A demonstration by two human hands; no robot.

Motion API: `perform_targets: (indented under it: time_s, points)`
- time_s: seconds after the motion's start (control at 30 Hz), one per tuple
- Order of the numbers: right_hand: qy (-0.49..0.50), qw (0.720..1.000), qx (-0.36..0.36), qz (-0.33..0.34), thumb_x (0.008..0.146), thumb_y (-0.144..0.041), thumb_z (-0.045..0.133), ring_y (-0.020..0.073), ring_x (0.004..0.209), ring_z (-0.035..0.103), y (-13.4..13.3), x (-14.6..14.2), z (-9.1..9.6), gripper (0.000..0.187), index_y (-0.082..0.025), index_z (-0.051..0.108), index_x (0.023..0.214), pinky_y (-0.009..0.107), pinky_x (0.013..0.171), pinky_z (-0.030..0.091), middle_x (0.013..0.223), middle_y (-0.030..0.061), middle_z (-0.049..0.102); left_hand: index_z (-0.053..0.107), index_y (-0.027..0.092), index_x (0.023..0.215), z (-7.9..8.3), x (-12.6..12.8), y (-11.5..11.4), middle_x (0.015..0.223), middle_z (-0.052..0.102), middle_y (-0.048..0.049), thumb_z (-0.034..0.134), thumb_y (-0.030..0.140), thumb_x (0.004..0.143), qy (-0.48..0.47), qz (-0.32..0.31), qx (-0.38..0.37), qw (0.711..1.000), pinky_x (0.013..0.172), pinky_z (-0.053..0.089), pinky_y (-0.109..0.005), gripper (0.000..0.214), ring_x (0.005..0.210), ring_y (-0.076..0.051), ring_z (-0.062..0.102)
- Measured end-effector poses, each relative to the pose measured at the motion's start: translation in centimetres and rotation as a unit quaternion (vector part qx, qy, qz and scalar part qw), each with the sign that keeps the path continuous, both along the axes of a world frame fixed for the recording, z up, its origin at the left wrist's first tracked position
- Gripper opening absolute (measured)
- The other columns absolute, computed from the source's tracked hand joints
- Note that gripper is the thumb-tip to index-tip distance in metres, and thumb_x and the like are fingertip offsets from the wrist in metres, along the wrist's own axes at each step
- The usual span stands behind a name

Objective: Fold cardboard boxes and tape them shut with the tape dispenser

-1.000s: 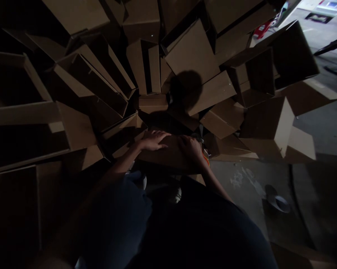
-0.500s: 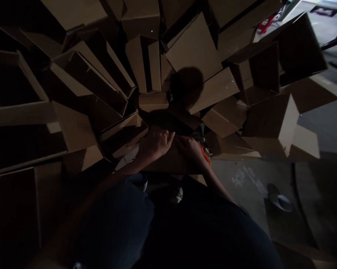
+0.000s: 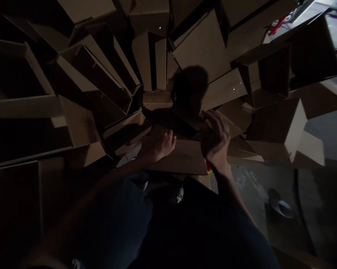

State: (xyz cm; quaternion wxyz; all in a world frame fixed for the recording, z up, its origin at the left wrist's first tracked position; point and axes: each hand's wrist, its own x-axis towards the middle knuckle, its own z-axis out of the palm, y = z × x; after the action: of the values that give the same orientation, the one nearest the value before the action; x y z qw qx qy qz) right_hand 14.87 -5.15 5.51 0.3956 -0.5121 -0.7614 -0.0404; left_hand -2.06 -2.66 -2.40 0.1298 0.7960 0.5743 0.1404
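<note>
A flat brown cardboard box lies in front of my knees, at the foot of a heap of boxes. My left hand rests on its left part, fingers curled over the far edge. My right hand is raised above the box's right end, fingers curled in a loose grip; what they hold is lost in the dark. A small orange-red object shows just under my right wrist. My dark-trousered legs fill the bottom of the view.
Several open and folded cardboard boxes are piled all across the left, middle and top. Grey concrete floor shows at the right, with a roll of tape lying on it. The light is very dim.
My right hand has lifted off the box and moved up and to the right, its fingers curling. My left hand has slid slightly right along the box and curled.
</note>
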Motion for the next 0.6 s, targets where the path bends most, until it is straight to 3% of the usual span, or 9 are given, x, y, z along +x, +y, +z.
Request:
perform_targets:
  time_s: [0.07,0.13,0.2,0.27,0.33,0.4,0.47,0.53,0.6]
  points:
    - [0.017,0.999,0.037,-0.03,0.105,-0.031,0.03,0.0298,0.143,0.044,-0.1,0.2,0.2,0.046,-0.025,0.049,0.147,0.057,0.115,0.037,0.144,0.0108,0.055,0.059,0.01,0.114,-0.2,0.1,0.1,0.113,0.068,-0.0171,0.037,0.029,0.105,-0.008,0.001,-0.006,1.0,0.096,0.048,-0.038,0.031,0.109,-0.028,0.063]
    - [0.006,0.999,0.017,-0.034,0.104,-0.028,0.027,0.029,0.14,0.047,0.4,0.3,-1.6,0.048,-0.024,0.049,0.147,0.055,0.115,0.037,0.141,0.0116,0.058,0.059,0.012,0.113,-0.6,0.0,0.3,0.113,0.067,-0.0162,0.037,0.029,0.104,-0.013,0.0,-0.004,1.0,0.098,0.048,-0.039,0.029,0.11,-0.028,0.063]
    - [-0.038,0.998,-0.052,0.022,0.102,-0.026,0.026,0.0258,0.13,0.056,1.2,0.3,-4.5,0.05,-0.023,0.052,0.144,0.048,0.112,0.043,0.131,0.0114,0.064,0.059,0.014,0.112,-1.0,-0.1,0.4,0.115,0.067,-0.0148,0.036,0.028,0.104,-0.018,-0.015,0.0,1.0,0.1,0.047,-0.04,0.028,0.111,-0.028,0.062]
    - [-0.085,0.984,-0.131,0.082,0.102,-0.027,0.03,0.0243,0.135,0.052,1.8,0.4,-6.9,0.05,-0.021,0.049,0.148,0.044,0.113,0.043,0.14,0.0117,0.06,0.06,0.014,0.111,-1.2,-0.3,0.5,0.117,0.067,-0.0141,0.035,0.027,0.105,-0.019,-0.025,0.01,0.999,0.1,0.046,-0.04,0.029,0.111,-0.028,0.062]
    - [-0.1,0.981,-0.135,0.096,0.101,-0.029,0.033,0.0243,0.138,0.049,1.9,0.7,-7.6,0.049,-0.019,0.05,0.146,0.043,0.115,0.042,0.144,0.0126,0.057,0.06,0.011,0.112,-1.2,-0.5,0.5,0.116,0.067,-0.0148,0.036,0.029,0.104,-0.017,-0.019,0.019,0.999,0.097,0.047,-0.04,0.031,0.11,-0.029,0.063]
    - [-0.072,0.992,-0.074,0.077,0.102,-0.029,0.032,0.0247,0.136,0.052,1.5,1.2,-6.2,0.046,-0.019,0.052,0.142,0.043,0.114,0.042,0.14,0.0132,0.06,0.061,0.01,0.112,-1.0,-0.6,0.4,0.113,0.067,-0.0156,0.038,0.031,0.104,-0.017,-0.009,0.015,1.0,0.094,0.048,-0.039,0.031,0.107,-0.029,0.064]
    - [-0.007,0.999,0.004,0.045,0.102,-0.027,0.031,0.0245,0.132,0.054,0.9,1.8,-3.6,0.044,-0.02,0.051,0.141,0.044,0.112,0.044,0.137,0.0133,0.061,0.061,0.011,0.11,-0.9,-0.6,0.3,0.112,0.067,-0.0152,0.039,0.032,0.104,-0.021,-0.009,0.002,1.0,0.092,0.049,-0.038,0.031,0.104,-0.027,0.064]
    - [0.07,0.994,0.083,0.009,0.103,-0.024,0.029,0.0237,0.132,0.054,0.3,2.4,-0.9,0.043,-0.024,0.048,0.143,0.044,0.111,0.045,0.137,0.0131,0.059,0.062,0.013,0.11,-0.8,-0.5,0.2,0.113,0.066,-0.015,0.038,0.032,0.105,-0.026,-0.007,-0.007,1.0,0.092,0.049,-0.038,0.031,0.104,-0.027,0.065]
    - [0.121,0.981,0.15,-0.018,0.105,-0.026,0.028,0.0234,0.13,0.055,0.1,2.9,0.4,0.044,-0.026,0.047,0.144,0.045,0.111,0.044,0.137,0.0119,0.057,0.062,0.013,0.112,-0.9,-0.5,0.3,0.115,0.066,-0.015,0.037,0.032,0.105,-0.029,-0.002,-0.01,1.0,0.092,0.049,-0.038,0.032,0.107,-0.027,0.065]
